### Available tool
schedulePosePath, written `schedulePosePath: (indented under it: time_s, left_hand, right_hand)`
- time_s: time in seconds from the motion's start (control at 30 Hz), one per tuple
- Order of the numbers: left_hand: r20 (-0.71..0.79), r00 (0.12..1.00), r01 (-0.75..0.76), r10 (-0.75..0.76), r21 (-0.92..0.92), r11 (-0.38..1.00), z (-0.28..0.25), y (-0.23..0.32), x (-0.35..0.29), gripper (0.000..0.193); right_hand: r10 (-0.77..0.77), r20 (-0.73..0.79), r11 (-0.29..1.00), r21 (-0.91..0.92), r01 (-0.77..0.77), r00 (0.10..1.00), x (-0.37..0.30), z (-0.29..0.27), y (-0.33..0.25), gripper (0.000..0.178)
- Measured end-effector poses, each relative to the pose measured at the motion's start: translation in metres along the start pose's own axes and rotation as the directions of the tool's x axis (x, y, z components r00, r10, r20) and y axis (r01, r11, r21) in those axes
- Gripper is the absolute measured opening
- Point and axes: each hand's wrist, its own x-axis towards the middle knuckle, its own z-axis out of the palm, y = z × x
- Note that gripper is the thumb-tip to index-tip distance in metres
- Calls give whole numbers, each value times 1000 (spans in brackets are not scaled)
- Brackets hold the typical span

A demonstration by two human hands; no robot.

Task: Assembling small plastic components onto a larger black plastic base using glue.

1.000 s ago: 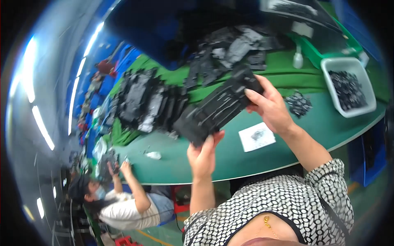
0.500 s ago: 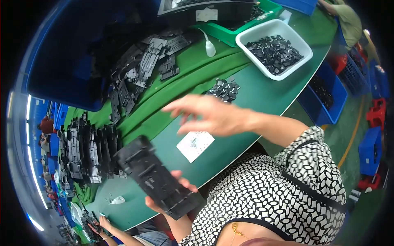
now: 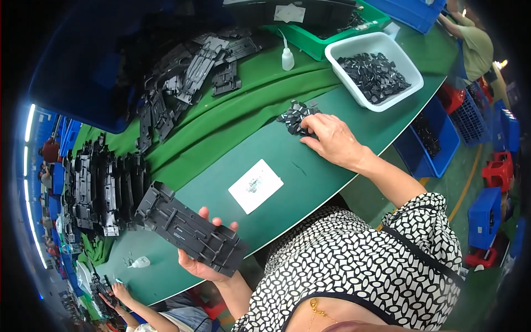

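Observation:
My left hand grips a long black moulded plastic part by its near end, holding it tilted above the table, ribbed face up. Part of the palm is hidden beneath it. On the right, my right hand reaches into a small heap of little black plastic pieces. Thumb and fingers are bent together at the heap's near edge; what lies between them is hidden. Between the two hands a white card with tiny bits on it lies on the green tabletop.
A white basin of small black pieces stands far right, beside a green tray. A white squeeze bottle stands on the green cloth. Similar long parts are lined up at left. Another person's hands work at lower left.
My right hand has moved right and away from me, from above the white card to the heap of small pieces. The long part in my left hand has shifted left and turned slightly.

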Motion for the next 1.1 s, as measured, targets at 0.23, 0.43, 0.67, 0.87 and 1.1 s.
schedulePosePath:
  time_s: [0.23,0.43,0.67,0.87,1.1]
  left_hand:
    - [-93,995,-39,38,-11,999,-6,-3,-7,65]
    - [-148,988,-44,34,-61,997,-13,-14,-2,63]
    - [-171,983,-77,70,-37,996,-21,-21,-2,66]
    - [-151,982,-126,113,-79,989,-23,-23,-2,64]
    - [-178,977,-127,117,-46,991,-28,-24,-3,67]
  right_hand:
    - [256,149,932,224,-285,955,-5,-16,-7,15]
    - [384,640,-82,742,-665,666,-5,-14,-27,11]
    - [254,670,200,669,-716,697,11,6,-46,14]
    - [-49,354,872,471,-133,934,25,20,-76,13]
    - [-507,262,853,287,435,821,35,53,-82,19]
